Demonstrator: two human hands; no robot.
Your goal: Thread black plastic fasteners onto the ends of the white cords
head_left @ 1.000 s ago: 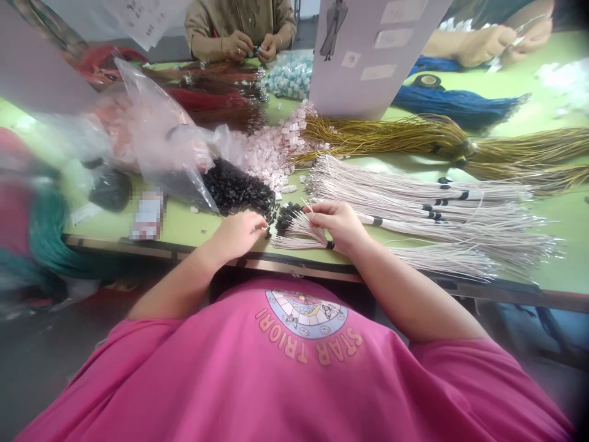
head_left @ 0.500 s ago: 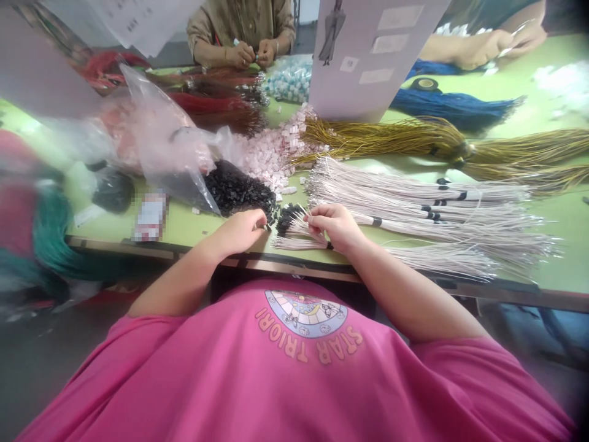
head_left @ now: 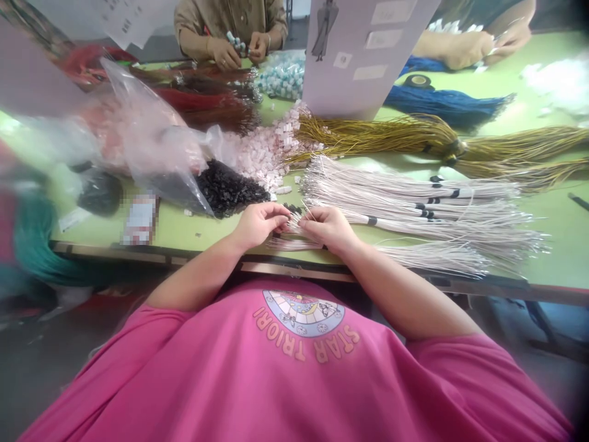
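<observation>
Where the 2 hands meet: over a small pale bundle at the near edge of the table.
Right hand: thumb and finger pinching 1 pale wire near its tip.
Left hand: fingertips pressed together beside the wire ends; I cannot tell what is between them.
Wire handling: probably light, thin and springy, easily tangled; best taken close behind the tip.
Black pieces: heaped beyond the left hand; likely light, stiff and slippery, best pinched by their sides.
Long pale bundles: beyond the right hand, bound with black tape.
</observation>
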